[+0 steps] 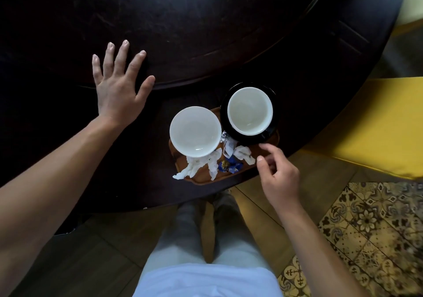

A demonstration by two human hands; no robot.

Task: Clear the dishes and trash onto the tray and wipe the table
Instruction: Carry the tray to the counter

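Evidently clearing was done: bowls (195,131) and trash (229,164) lay on the tray (201,178) at the table's (160,22) near edge; left hand (116,86) splayed flat, right hand (278,174) loosely curled, empty; wiping presumably required fetching a cloth.

A bright yellow cushioned seat (375,125) sits at three o'clock. Below it, at four to five o'clock, lie ornate yellow-and-grey patterned floor tiles (366,235). Plain wooden floorboards (263,207) run from the centre toward six o'clock, beneath the person's pale trousers (194,239) and white shirt (206,280).
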